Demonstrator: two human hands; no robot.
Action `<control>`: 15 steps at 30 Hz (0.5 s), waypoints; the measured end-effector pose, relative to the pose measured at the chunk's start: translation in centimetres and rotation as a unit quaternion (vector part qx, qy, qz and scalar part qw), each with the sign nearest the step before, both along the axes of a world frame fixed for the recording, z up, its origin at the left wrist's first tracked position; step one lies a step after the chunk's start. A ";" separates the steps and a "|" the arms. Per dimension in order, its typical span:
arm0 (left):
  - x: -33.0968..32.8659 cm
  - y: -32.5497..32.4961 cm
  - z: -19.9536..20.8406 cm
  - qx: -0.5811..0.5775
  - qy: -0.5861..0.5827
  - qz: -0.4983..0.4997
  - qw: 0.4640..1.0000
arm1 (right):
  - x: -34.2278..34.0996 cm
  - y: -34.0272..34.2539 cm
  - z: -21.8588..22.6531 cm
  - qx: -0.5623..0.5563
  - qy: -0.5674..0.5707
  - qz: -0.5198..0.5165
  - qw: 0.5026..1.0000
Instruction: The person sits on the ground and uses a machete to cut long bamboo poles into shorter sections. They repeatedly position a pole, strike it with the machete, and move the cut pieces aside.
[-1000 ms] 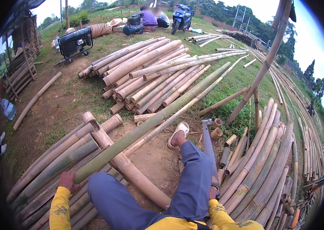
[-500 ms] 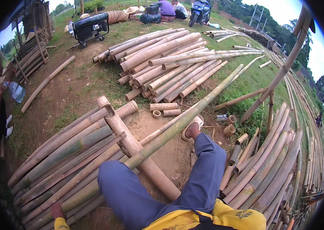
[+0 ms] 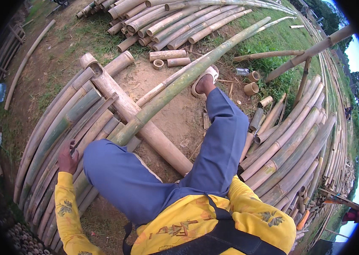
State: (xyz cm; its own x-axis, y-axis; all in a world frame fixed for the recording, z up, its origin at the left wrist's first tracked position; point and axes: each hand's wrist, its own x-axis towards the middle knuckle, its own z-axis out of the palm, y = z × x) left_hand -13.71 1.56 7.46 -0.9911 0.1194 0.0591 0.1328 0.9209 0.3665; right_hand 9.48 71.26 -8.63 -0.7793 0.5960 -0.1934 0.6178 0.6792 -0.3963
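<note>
My left hand [image 3: 68, 157] is beside my left knee, over the stacked bamboo poles [image 3: 67, 117] on the left. Its fingers are curled, with a small dark sliver showing at them, too small to name. A long greenish bamboo pole [image 3: 179, 85] runs from beside my left knee up to the far right, crossing a thick bamboo beam [image 3: 145, 125] in front of me. My right arm, in a yellow sleeve, is bent at my side. The right hand is out of sight.
Cut bamboo poles [image 3: 285, 170] lie stacked at my right. A larger pile [image 3: 188, 25] lies ahead. Short bamboo pieces [image 3: 167, 55] and a clear jar [image 3: 242, 71] are on the ground. A slanting bamboo post [image 3: 311, 53] stands at the right.
The view has tilted down and more of my body shows. My left hand has moved from the near end of the left stack up beside my knee.
</note>
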 end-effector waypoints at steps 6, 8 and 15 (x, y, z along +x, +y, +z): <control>-18.4 22.1 5.5 -0.072 -0.073 -0.272 0.957 | 0.0 -0.2 0.1 -0.023 0.037 0.003 0.999; -21.7 28.8 3.6 -0.126 -0.107 -0.283 0.945 | 0.2 -0.7 0.1 -0.038 0.057 0.004 0.998; -21.7 42.2 -4.4 -0.153 -0.194 -0.205 0.947 | 3.6 -2.6 0.2 -0.100 0.106 -0.007 0.989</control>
